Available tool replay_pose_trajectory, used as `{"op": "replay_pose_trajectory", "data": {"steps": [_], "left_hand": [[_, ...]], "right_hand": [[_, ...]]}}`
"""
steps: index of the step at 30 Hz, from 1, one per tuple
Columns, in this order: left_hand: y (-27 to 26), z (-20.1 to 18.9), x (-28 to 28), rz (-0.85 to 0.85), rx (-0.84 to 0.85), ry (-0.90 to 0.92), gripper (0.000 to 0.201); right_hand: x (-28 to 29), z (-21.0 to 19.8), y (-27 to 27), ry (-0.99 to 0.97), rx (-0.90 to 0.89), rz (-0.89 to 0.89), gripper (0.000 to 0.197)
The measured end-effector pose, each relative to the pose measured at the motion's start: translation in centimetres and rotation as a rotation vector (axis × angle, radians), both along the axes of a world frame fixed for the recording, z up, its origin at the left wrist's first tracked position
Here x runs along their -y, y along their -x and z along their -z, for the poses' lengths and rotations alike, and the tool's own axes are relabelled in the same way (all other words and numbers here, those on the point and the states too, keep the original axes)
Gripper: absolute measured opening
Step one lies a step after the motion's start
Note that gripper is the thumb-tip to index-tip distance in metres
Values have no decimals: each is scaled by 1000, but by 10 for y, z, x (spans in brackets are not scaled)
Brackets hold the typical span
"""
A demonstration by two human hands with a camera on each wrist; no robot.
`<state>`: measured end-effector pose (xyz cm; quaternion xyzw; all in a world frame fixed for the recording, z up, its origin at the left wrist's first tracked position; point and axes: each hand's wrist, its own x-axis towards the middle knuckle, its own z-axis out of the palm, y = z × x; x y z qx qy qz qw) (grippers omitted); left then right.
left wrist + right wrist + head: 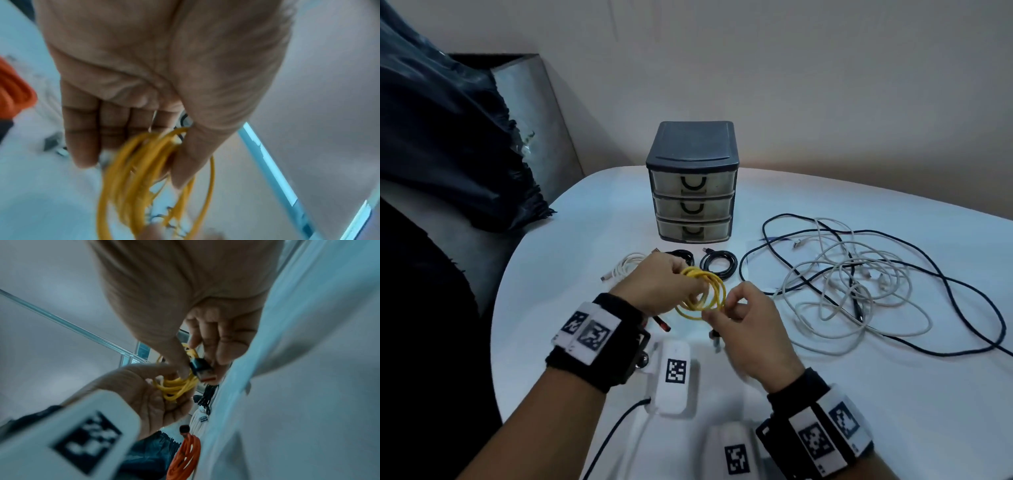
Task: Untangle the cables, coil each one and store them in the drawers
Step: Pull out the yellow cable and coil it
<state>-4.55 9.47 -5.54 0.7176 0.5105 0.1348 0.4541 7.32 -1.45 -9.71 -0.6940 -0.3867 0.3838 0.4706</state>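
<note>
A yellow cable (702, 291) is wound into a coil above the table, in front of the drawer unit (693, 181). My left hand (688, 284) grips the coil with fingers and thumb curled round its strands; in the left wrist view the blurred yellow cable (144, 170) hangs from my left hand (133, 162). My right hand (726, 310) pinches at the coil's near right edge. In the right wrist view my right hand (202, 368) holds a dark plug (200, 369) with an orange tongue against the yellow cable (176, 386). All three drawers are closed.
A tangle of white and dark cables (859, 281) spreads over the right of the white table (571, 260). Two black coils (719, 263) and a white coil (626, 267) lie before the drawers. An orange coil (185, 457) lies under my left wrist. White marker blocks (674, 373) sit near me.
</note>
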Motion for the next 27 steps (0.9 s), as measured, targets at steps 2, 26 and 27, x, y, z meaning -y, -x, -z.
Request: {"op": "replay_pose_trajectory", "data": {"steps": [2, 26, 27], "left_hand": [[4, -8, 2, 64, 163, 77, 23], [14, 11, 51, 3, 229, -281, 44], [15, 11, 50, -3, 232, -280, 46]], "right_hand": [[3, -9, -5, -30, -52, -5, 20], [9, -41, 8, -226, -175, 100, 32], [8, -41, 9, -226, -165, 115, 32]]}}
